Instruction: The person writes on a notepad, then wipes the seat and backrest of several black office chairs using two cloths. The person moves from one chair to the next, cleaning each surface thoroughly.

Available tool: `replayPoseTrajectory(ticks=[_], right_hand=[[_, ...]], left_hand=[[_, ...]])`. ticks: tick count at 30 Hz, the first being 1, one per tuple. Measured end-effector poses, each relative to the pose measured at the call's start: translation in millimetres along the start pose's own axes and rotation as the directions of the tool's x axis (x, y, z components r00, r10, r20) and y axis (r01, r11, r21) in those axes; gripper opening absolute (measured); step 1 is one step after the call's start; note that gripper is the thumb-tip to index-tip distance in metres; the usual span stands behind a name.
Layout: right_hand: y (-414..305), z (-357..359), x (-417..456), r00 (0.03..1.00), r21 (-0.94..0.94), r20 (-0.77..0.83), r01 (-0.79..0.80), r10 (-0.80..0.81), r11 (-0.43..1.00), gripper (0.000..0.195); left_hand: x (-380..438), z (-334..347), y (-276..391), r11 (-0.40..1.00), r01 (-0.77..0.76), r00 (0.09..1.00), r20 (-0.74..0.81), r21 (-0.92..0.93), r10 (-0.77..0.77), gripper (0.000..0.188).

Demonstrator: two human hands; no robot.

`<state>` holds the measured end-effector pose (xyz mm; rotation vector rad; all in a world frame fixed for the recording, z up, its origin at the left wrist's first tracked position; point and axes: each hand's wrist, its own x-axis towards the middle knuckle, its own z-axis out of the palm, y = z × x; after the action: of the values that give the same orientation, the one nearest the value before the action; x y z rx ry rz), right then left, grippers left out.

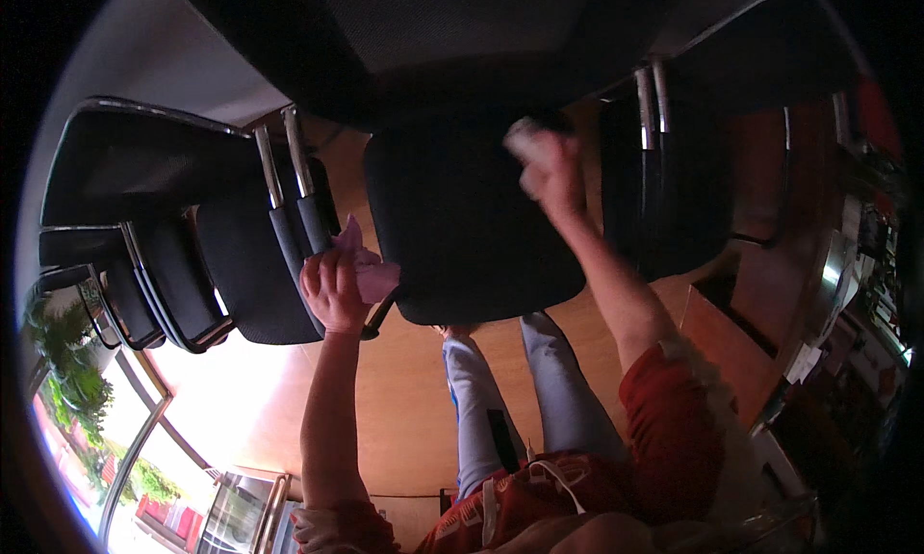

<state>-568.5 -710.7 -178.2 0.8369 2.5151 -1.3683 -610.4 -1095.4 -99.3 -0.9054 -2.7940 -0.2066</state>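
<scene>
My left hand (pixel 332 287) grips a crumpled pink-purple cloth (pixel 377 276) beside the padded armrest (pixel 314 225) of a black chair on the left. Directly before me is a black chair with a dark fabric seat (pixel 469 229) and a mesh backrest (pixel 462 27). Over the rear right part of that seat is my right hand (pixel 550 165), blurred and with its fingers curled. Something pale (pixel 521 134) shows at its fingers, and a dark patch lies beyond; whether the hand holds anything is unclear.
More black chairs with chrome frames line up at left (pixel 253 272) and right (pixel 668 193). A wood-toned floor (pixel 397 395) lies below. Brown wooden furniture (pixel 729 352) and cluttered items stand at right. Bright windows (pixel 133 446) with a leafy plant (pixel 68 366) are at lower left.
</scene>
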Motion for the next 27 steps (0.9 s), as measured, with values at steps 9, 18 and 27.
replayPoseTrajectory(ticks=[9,18,27], right_hand=[[11,96,80,0.772,0.070,-0.504,-0.411,0.388,0.909,0.051],[-127,284,24,0.598,-0.079,0.263,0.795,-0.757,0.601,0.019],[-3,-34,23,0.879,0.328,-0.152,-0.386,0.451,0.862,0.058]], left_hand=[[2,3,4,0.998,0.042,0.999,-0.031,-0.044,-0.043,0.030],[5,2,-1,0.997,-0.018,1.000,-0.024,-0.069,0.016,0.042],[2,6,2,0.996,0.031,0.999,-0.034,-0.078,-0.034,0.031]])
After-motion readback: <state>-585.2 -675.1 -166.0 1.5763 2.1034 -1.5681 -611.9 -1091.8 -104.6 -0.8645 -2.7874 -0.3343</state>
